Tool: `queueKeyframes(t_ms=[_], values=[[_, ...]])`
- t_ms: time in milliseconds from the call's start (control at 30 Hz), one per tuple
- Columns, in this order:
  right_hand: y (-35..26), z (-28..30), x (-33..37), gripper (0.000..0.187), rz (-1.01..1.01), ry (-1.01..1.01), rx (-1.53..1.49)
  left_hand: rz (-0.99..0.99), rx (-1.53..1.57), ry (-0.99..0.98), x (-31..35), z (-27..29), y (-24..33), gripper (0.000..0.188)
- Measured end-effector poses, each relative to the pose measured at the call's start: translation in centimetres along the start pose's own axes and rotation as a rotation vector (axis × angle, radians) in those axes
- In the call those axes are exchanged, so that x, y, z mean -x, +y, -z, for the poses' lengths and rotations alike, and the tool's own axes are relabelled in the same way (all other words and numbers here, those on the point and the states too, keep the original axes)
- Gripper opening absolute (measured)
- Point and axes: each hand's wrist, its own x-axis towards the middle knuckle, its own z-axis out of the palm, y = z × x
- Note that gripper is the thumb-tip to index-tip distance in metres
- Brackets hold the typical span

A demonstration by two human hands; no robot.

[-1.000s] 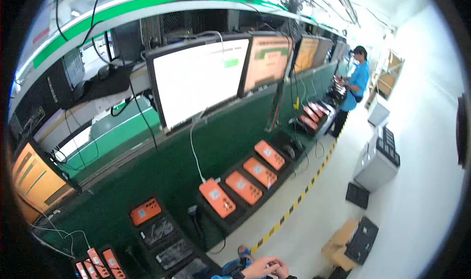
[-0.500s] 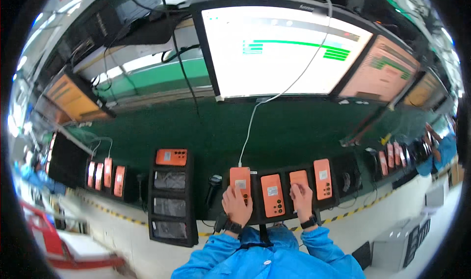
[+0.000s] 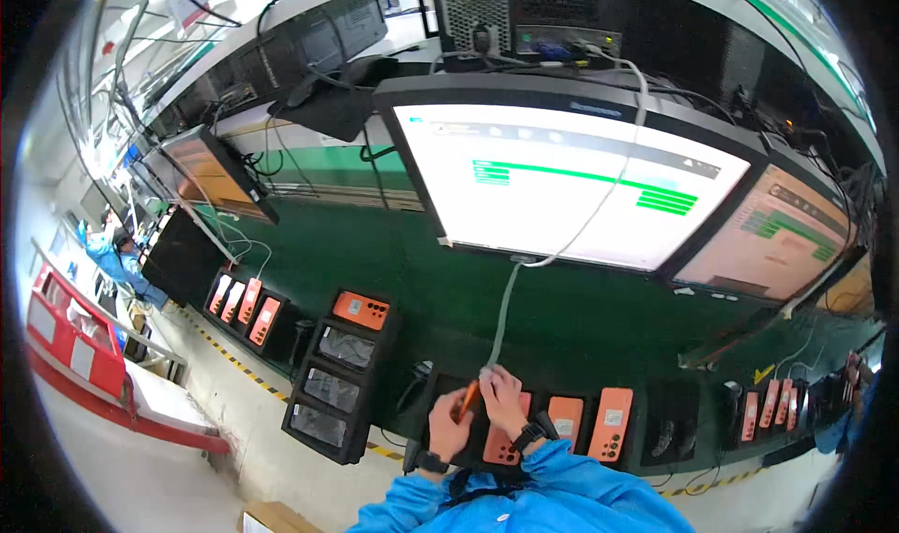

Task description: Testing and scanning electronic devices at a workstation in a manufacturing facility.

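My left hand (image 3: 449,428) grips an orange phone (image 3: 470,398), which is lifted and tilted edge-on above the near edge of the bench. Close beside it, my right hand (image 3: 506,404) has its fingers closed at the phone's upper end, around the end of a white cable (image 3: 507,303). The fingers hide the plug, so whether it sits in the phone I cannot tell. Partly under my right hand lies another orange phone (image 3: 496,447) in a black holder. To its right are an orange phone (image 3: 565,415) with a white label and one (image 3: 611,425) with its camera lenses showing.
A large monitor (image 3: 562,191) stands behind, with the cable hanging across it. Left of my hands is a black tray (image 3: 351,447) with one orange phone (image 3: 361,309) and several dark, wrapped items. More phones (image 3: 248,301) stand at far left. A handheld scanner (image 3: 415,383) lies nearby.
The left phone has come up out of its holder and turned edge-on in my left hand. My right hand has moved left from another phone to the cable end. The view has shifted and tilted.
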Motion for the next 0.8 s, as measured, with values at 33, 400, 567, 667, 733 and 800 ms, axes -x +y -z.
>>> queueKeyframes(t_ms=[33,400,567,667,733,800], values=[[-0.6,0.4,-0.2,0.029,0.139,0.018,-0.049,-0.017,0.016,0.01,0.9,0.1,1.0,0.046],[-2.7,5.4,-1.2,0.04,-0.616,0.176,-0.818,0.234,0.253,-0.005,-0.8,1.1,-1.8,0.06],[-1.4,8.5,4.2,0.049,-0.635,0.024,-0.703,-0.005,-0.153,-0.039,-2.9,4.0,-1.8,0.056],[-2.8,9.3,5.9,0.06,-0.541,-0.143,-0.479,-0.214,-0.36,0.144,-5.3,6.1,-4.6,0.05],[-5.2,8.0,6.5,0.063,-0.553,-0.192,-0.34,0.094,-0.428,0.238,-6.5,5.9,-9.3,0.046],[-5.1,6.0,7.4,0.068,-0.374,-0.183,-0.325,0.307,-0.454,0.057,-6.4,4.7,-19.2,0.047]])
